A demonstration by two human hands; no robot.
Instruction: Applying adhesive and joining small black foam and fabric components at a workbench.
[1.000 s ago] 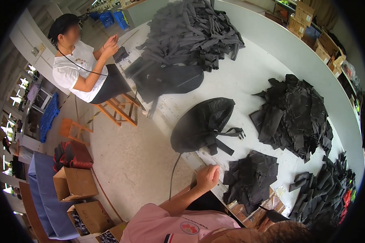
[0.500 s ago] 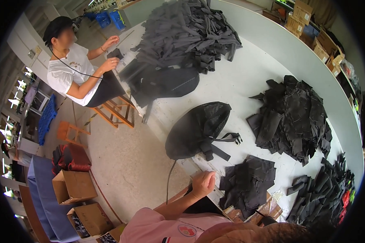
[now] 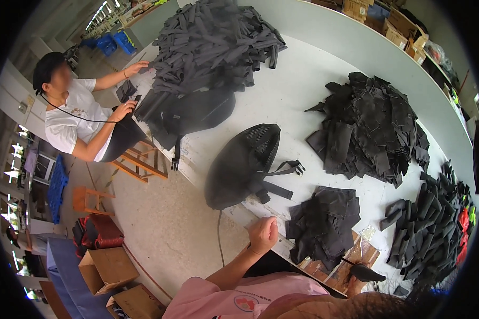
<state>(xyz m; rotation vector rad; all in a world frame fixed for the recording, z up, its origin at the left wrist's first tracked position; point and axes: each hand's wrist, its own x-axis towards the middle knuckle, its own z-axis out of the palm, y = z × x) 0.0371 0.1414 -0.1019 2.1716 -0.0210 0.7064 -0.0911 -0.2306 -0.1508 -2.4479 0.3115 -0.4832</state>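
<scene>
Our left hand [image 3: 263, 235] curls near a black bag [image 3: 226, 173]

We hold it as a fist by the near edge of a white table [image 3: 290, 98]; we cannot tell whether they touch. To its right lies a small pile of cloth pieces [image 3: 324, 220]. Ahead sits the bag, with its mesh panel [image 3: 269, 139] and a strap [image 3: 278, 171] ending in a buckle [image 3: 299, 168]. What seems our right hand [image 3: 355, 287] is mostly hidden beside a black tool [image 3: 368, 274]. Farther off, we see a larger cloth heap [image 3: 367, 125], rolled strips [image 3: 428, 228] at the right and a big mound of strips [image 3: 213, 45]. A co-worker [image 3: 74, 125] in white sits on a wooden stool [image 3: 139, 174].
</scene>
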